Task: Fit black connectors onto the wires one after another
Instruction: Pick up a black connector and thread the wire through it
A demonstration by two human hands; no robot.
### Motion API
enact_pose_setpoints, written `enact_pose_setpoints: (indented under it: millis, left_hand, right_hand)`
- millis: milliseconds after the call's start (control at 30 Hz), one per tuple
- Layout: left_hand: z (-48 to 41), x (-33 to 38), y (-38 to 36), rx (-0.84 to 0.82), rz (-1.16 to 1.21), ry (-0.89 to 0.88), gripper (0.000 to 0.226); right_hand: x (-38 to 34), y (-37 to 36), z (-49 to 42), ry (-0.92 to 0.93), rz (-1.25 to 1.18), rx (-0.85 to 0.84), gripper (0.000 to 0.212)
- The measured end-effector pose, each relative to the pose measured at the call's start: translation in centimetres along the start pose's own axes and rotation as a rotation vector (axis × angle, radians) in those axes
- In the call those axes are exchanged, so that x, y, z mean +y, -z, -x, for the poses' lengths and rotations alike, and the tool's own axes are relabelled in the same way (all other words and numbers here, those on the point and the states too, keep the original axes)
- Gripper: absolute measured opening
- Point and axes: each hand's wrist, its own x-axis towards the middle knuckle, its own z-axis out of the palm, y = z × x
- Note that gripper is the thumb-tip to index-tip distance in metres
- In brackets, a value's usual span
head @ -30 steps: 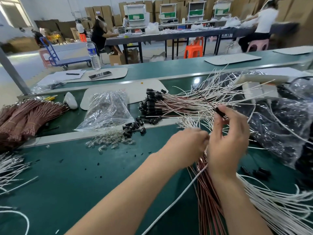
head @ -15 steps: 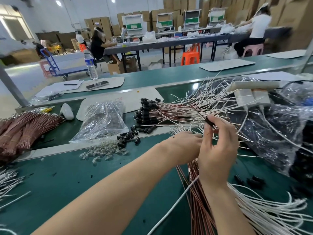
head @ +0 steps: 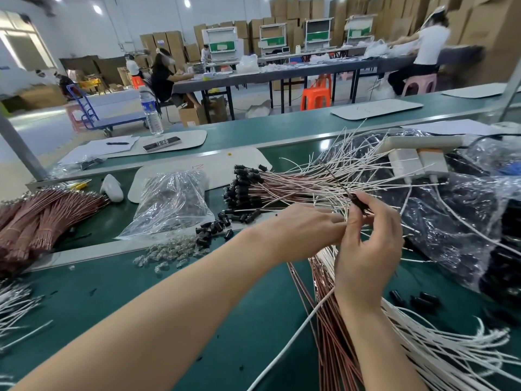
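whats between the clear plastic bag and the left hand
Loose black connectors lie between the clear plastic bag and the left hand, head view.

Warehouse w/ stacked cartons [head: 293, 9]; dark tables [head: 282, 76]; orange stool [head: 315, 93]; window [head: 17, 49] left, prob.

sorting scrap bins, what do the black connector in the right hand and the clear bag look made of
The black connector: probably moulded plastic, matte; dull dark surface, no metallic glint. The clear bag: thin plastic film, glossy; crinkled, bright highlights, contents show through.
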Motion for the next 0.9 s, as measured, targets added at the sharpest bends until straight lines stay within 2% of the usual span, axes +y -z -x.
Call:
enact_pose_setpoints:
  millis: [100, 267, 333, 433, 500, 600, 700, 800, 900]
  left_hand:
    - [0.8, -0.7, 0.7, 0.091, 0.048, 0.064, 0.016]
    - [2.3, -2.4, 2.6, 0.42, 0.258, 0.259, 0.009]
    - [2.7, -2.6, 3.5, 0.57, 0.518, 0.389, 0.008]
    - [2.8, -2.8, 4.7, 0.791, 0.998, 0.563, 0.013]
    - [2.8, -3.2, 5.1, 0.879, 1.276, 0.719, 0.006]
    - [2.8, -4.0, 5.2, 1.005, 1.692, 1.005, 0.014]
    - [3.3, -4.2, 4.5, 1.096, 2.037, 1.177, 0.023]
    - [4.5, -4.7, 4.2, 1.149, 2.088, 1.238, 0.021]
    - [6.4, -5.3, 4.9, 1.248, 1.801, 1.214, 0.01]
  right_hand:
    - [0.2, 0.0, -0.1, -0.01, -0.016, 0.021, 0.021]
    - [0.3, 0.0, 0.2, -0.085, -0.091, -0.006, 0.02]
    - [0.2, -0.1, 0.3, -0.123, -0.102, -0.006, 0.02]
    - [0.2, -0.2, 0.5, -0.082, -0.092, -0.021, 0.02]
    - [0.3, -0.2, 0.5, -0.075, -0.079, -0.041, 0.021]
    - [0.2, -0.3, 0.5, -0.084, -0.045, -0.061, 0.02]
    - [0.3, -0.3, 0.5, -0.075, -0.035, -0.064, 0.02]
    - [0.6, -0.4, 0.6, -0.092, -0.014, -0.048, 0.021]
    - [1.0, -0.5, 0.6, -0.113, 0.029, -0.007, 0.021]
